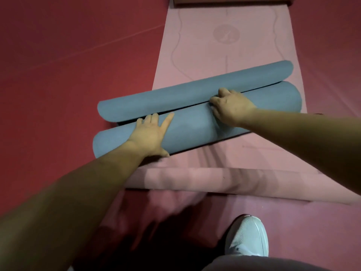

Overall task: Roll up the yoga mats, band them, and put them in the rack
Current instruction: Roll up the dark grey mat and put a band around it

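An exercise studio: red padded floor (pixel 68 55) with a pink yoga mat (pixel 224 45) spread flat on it

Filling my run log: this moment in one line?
phase: rolling | blue mat: part rolled, on pink mat | left hand: flat on it | right hand: grips its seam

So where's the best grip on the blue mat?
Mid-length of the blue mat, from the near side, over the top: the roll lies crosswise and its loose end curls up on the far side, so a grasp reaching the seam should pin it.
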A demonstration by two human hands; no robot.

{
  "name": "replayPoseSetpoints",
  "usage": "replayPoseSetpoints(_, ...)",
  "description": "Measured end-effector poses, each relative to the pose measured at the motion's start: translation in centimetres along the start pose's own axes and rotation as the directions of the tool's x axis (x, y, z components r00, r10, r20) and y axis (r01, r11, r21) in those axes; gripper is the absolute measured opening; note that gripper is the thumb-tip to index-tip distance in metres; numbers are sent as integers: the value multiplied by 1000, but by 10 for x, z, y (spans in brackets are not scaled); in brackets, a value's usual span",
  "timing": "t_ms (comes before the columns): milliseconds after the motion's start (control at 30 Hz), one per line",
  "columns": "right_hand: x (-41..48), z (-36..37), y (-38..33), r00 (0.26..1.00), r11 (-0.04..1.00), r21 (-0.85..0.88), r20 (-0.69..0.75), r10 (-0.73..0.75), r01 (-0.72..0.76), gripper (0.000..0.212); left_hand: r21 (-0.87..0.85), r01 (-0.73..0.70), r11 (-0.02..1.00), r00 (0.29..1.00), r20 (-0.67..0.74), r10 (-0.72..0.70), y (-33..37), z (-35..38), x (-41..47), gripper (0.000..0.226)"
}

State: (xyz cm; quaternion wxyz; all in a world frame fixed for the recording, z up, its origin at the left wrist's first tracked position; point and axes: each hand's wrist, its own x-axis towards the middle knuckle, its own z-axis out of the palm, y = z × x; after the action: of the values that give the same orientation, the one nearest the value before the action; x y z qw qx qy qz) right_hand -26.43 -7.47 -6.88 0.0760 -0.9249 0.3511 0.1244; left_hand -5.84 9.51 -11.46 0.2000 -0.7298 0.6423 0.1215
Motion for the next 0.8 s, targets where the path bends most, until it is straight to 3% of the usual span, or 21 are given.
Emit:
replayPoseSetpoints(67,-6,7,-2,997,1000,12,73,-8,7,81,-86,15,996,1000,13,-14,-9,-6,11,141)
replayPoseSetpoints(133,-6,11,1,988,991,-118,142,-53,70,117,-183,7,983,998,67,5,-19,-16,23,139)
replayPoseSetpoints(200,6,12,8,982,969,-224,175,-64,103,134,-151,21,988,994,105,-5,-23,-23,28,136)
replayPoseSetpoints(300,29,11,7,952,974,-221,306,12,58,146,-31,95,995,991,96,-92,-15,-21,23,138)
replayPoseSetpoints(433,33,12,5,948,965,-247,319,-3,86,144,-56,139,989,987,83,-134,-8,-9,12,149)
replayPoseSetpoints(633,18,5,7,967,948,-268,229,-114,175,131,9,81,997,997,-20,-80,-10,-12,6,135)
replayPoseSetpoints(733,3,4,10,935,960,-204,337,-114,190,127,-57,0,998,997,79,4,-5,-17,-8,132)
replayPoseSetpoints(800,-7,4,6,859,968,-149,501,-102,202,127,-144,-63,988,974,205,92,5,-15,-19,130)
